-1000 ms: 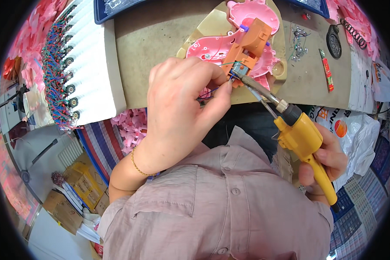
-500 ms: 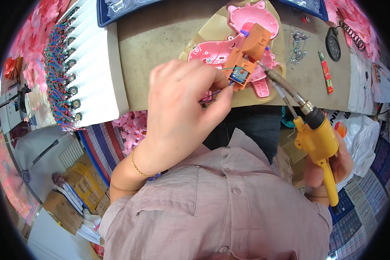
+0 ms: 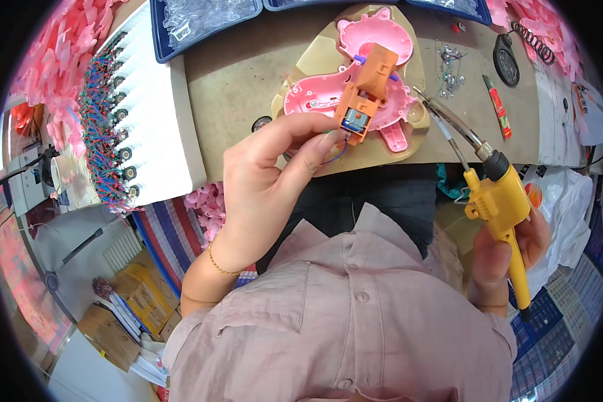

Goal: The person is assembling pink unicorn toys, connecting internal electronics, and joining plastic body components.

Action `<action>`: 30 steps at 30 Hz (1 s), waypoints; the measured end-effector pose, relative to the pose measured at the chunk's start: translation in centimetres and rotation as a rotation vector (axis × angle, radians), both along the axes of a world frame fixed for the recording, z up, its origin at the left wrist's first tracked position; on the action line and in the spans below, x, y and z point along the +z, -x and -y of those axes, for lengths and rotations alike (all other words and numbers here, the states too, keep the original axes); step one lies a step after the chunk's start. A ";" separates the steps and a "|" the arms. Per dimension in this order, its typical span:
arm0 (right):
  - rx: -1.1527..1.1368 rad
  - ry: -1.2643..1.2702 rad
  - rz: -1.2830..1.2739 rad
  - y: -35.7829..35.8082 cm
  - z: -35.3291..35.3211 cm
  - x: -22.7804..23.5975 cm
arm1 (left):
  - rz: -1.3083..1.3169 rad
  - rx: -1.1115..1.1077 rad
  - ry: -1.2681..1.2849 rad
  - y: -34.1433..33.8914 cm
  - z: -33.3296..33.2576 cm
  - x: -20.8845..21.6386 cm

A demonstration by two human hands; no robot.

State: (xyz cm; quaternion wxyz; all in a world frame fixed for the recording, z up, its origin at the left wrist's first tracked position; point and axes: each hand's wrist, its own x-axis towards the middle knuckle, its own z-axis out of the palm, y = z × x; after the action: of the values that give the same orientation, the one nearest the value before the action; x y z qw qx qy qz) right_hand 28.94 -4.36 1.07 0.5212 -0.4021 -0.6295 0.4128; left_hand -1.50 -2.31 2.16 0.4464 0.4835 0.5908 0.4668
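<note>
Holds soldering iron [image 3: 504, 203] farther from orange housing [image 3: 375, 72] now, in curled right hand [image 3: 492, 260]; near-closes left hand [image 3: 264, 171] by blue wire [image 3: 346, 149], hold unclear. Apparently soldering motor [image 3: 356, 119]; calls for joint check.

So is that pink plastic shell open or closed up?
Open: the pink shell lies hollow side up, the orange housing exposed over it.

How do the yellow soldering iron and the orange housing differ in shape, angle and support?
Shape: the soldering iron is long, with a slim metal shaft; the housing is boxy and open in places.
Angle: in the picture, the iron slants from upper left to lower right, the housing from upper right to lower left.
Support: the right hand holds the iron; the housing lies over the pink shell.
</note>
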 end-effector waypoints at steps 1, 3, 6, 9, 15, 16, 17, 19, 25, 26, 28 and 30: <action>-0.029 0.018 0.017 -0.3 0.2 0.0 | -0.075 -0.025 0.024 -0.1 0.0 0.1; -0.061 0.039 0.035 -0.5 0.5 -0.1 | -0.336 -0.039 -0.108 -0.1 0.0 0.1; 0.082 0.040 -0.102 -0.2 0.3 -0.5 | -0.631 -0.048 -0.240 -0.7 0.4 -0.1; 0.073 0.037 -0.018 1.2 0.4 -0.4 | -0.757 -0.024 -0.300 -1.1 0.2 -0.7; 0.097 0.021 -0.038 1.0 0.5 -0.7 | -0.807 -0.050 -0.316 -1.2 -0.1 -0.5; 0.132 0.036 -0.052 1.1 0.4 -0.6 | -0.802 -0.060 -0.317 -1.0 -0.1 -0.6; 0.167 0.051 -0.067 1.2 0.3 -0.6 | -0.804 -0.059 -0.314 -1.1 -0.1 -0.7; 0.174 0.042 -0.089 1.6 0.6 -1.0 | -0.833 -0.031 -0.347 -1.5 -0.2 -0.7; 0.262 0.023 -0.162 2.2 0.3 -1.3 | -0.826 -0.046 -0.296 -1.6 -0.1 -0.5; 0.281 0.020 -0.175 2.3 0.2 -1.3 | -0.825 -0.049 -0.295 -1.6 -0.1 -0.5; 0.320 0.016 -0.202 2.5 -0.1 -1.4 | -0.820 -0.046 -0.305 -1.6 -0.2 -0.5; 0.361 0.012 -0.229 2.6 -0.3 -1.5 | -0.826 -0.055 -0.312 -1.6 -0.2 -0.4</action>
State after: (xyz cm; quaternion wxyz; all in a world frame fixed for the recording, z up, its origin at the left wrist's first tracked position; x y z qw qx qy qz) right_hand 26.31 -4.03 -0.38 0.5044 -0.2365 -0.6256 0.5461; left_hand 0.08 -2.09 1.73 0.1067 0.7066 0.6290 0.3060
